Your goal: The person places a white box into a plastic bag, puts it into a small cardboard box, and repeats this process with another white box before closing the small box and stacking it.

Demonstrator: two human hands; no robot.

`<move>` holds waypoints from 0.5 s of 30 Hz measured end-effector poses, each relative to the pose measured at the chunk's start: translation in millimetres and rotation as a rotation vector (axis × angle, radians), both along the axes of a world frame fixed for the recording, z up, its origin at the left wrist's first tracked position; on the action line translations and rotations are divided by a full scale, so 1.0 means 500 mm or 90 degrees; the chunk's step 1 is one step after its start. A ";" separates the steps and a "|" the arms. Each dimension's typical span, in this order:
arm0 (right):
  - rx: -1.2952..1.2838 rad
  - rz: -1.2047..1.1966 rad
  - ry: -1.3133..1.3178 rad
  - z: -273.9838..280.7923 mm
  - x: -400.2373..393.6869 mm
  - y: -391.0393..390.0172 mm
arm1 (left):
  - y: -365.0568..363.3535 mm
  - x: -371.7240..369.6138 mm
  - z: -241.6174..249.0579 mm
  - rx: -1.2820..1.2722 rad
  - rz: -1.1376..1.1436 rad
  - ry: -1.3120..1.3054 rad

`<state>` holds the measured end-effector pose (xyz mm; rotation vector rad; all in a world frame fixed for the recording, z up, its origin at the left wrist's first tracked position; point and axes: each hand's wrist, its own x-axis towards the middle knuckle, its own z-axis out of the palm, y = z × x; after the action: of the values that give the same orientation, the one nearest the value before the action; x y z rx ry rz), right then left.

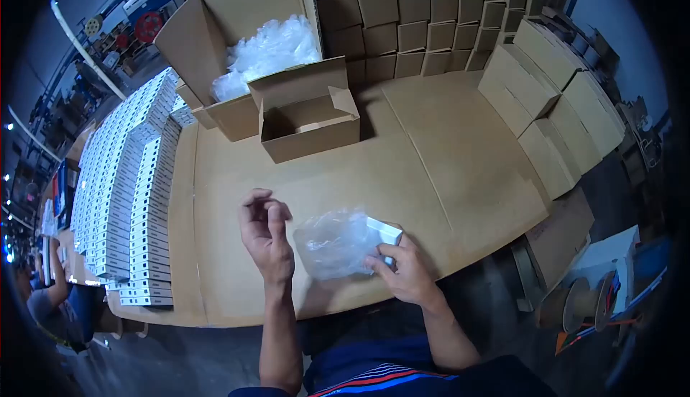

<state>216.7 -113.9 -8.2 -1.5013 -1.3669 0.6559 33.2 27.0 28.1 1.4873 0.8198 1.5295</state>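
Note:
My right hand (406, 271) grips a small white box (384, 231), which is partly inside a clear plastic bag (330, 246). The bag spreads out to the left of the box, above the cardboard-covered table (287, 181). Raised to the left of the bag, my left hand (267, 235) has its fingers curled and apart, with nothing between them. Beyond both hands stands an open brown carton (313, 138) with its flaps up; its inside looks mostly bare.
Stacked white boxes (136, 203) line the table's left side. Behind the open carton, a large cardboard box holds clear plastic bags (273, 48). Brown cartons (413, 34) are stacked along the back, others (553, 102) at the right. A person (61, 296) is at the far left.

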 end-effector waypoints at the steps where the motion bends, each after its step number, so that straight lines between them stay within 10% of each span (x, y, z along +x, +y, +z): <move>1: -0.014 -0.015 0.015 -0.007 0.001 0.001 | -0.003 0.002 -0.007 -0.031 -0.036 -0.122; 10: -0.012 -0.069 0.125 -0.026 -0.008 0.008 | -0.118 0.007 -0.065 -0.436 -0.233 -0.033; 15: -0.007 -0.104 0.140 -0.033 -0.009 0.007 | -0.112 0.000 -0.061 -0.353 -0.207 0.028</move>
<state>212.0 -110.6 -24.7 -1.4837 -1.0643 0.7035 33.2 -29.2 -2.2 1.1686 0.8874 0.9327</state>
